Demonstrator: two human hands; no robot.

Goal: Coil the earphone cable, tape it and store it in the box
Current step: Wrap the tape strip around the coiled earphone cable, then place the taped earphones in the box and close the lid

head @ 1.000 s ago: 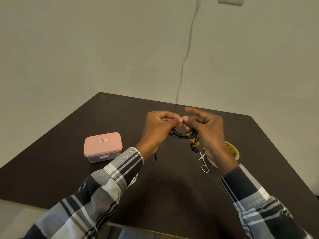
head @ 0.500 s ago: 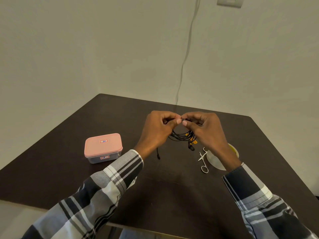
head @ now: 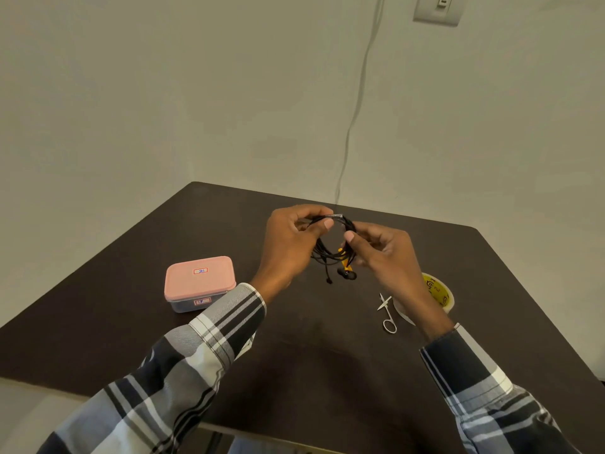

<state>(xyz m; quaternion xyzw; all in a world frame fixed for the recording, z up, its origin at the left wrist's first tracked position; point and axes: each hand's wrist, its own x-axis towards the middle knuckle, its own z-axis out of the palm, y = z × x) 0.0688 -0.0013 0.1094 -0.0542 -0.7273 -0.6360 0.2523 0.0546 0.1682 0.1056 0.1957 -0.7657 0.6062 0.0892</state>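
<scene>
Above a dark worktop (head: 327,371), the left hand (head: 288,244) and right hand (head: 383,250) pinch a coiled earphone cable (head: 330,253), tape (head: 337,216) wrapped at its top; the pink-lidded box (head: 199,281) sits closed to the left.

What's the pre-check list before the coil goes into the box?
1. Coil held: ok, left hand and right hand both pinch it above the table.
2. Tape on coil: ok, a clear strip shows at the top; whether it wraps fully round, cannot tell.
3. Loose ends tucked: not ok, the plug and earbuds hang below the coil.
4. Box open: not ok, pink lid is on.
5. A hand free for the lid: not ok, both are on the coil.
6. Scissors and tape roll clear of the box: ok, they lie at the right.
</scene>
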